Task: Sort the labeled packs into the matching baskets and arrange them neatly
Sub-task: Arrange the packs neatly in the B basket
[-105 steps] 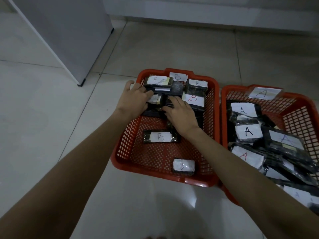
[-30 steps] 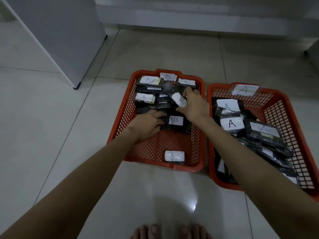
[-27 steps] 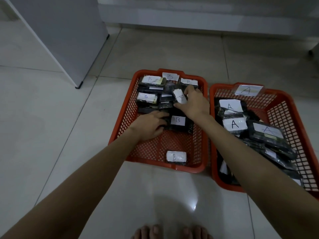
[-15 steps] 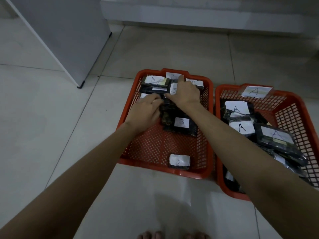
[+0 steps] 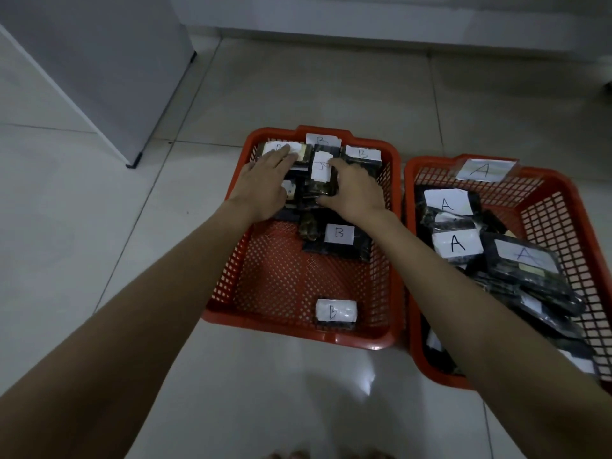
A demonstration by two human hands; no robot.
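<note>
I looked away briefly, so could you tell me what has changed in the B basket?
The right hand carried a B pack to the far stack and holds it there; the left hand moved up onto the stack. The two nearer B packs stayed.

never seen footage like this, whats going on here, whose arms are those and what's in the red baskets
No machine here: a camera worn on a person's head looks down at their own two bare arms. On the tiled floor stand two red mesh baskets side by side. The left basket holds dark packs labeled B, the right basket packs labeled A. The left hand lies with straight fingers on a B pack at the far end. The right hand grips an upright B pack beside it. More B packs lie nearer, one in the middle, one at the near wall.
</note>
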